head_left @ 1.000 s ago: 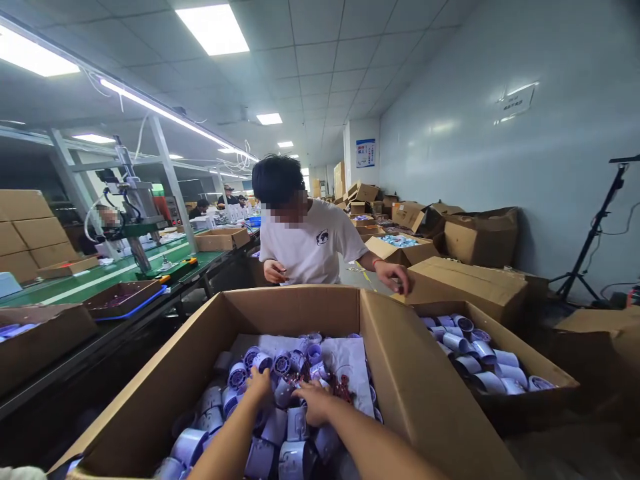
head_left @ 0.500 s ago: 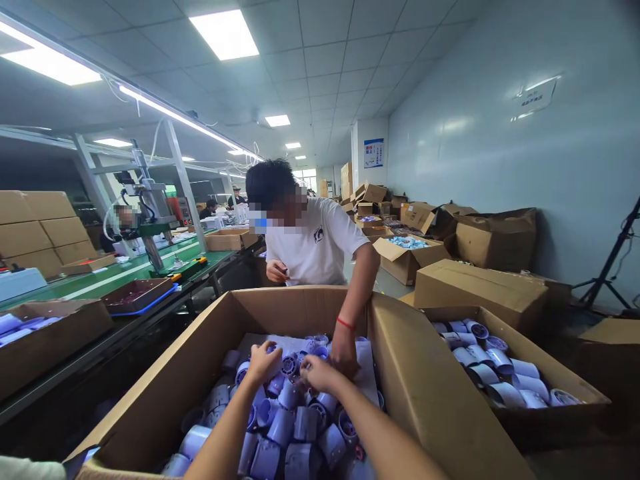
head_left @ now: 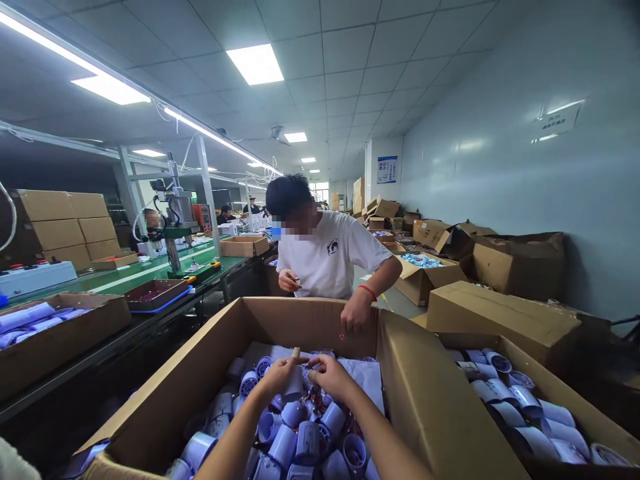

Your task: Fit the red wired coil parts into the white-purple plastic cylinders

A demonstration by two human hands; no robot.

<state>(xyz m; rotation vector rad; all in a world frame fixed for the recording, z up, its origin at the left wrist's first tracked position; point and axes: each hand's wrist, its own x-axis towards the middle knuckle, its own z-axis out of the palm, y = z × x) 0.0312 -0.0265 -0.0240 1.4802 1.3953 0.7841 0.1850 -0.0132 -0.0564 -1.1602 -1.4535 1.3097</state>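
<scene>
In the head view, the person's two hands are over a big brown box [head_left: 310, 317] with its top open. The left hand [head_left: 280, 375] is curled around the side of a pale cup [head_left: 295, 387], with its thumb sticking up. This cup is above the middle of the box, over lots of other pale cups [head_left: 283, 445] that lie every which way. The right hand [head_left: 331, 377] is half open with bent fingers, close to the top of the held cup; I cannot tell if it has hold of anything. Thin red wires [head_left: 316, 399] lie under the hands, and a white sheet [head_left: 364, 381] is by the right side of the box. Across the box stands a co-worker in a white shirt [head_left: 327, 257]. One of their hands, with a red band [head_left: 369, 292] on the wrist, hangs by the far wall of the box. To the right, a lower box [head_left: 600, 403] has more pale cups in it.
</scene>
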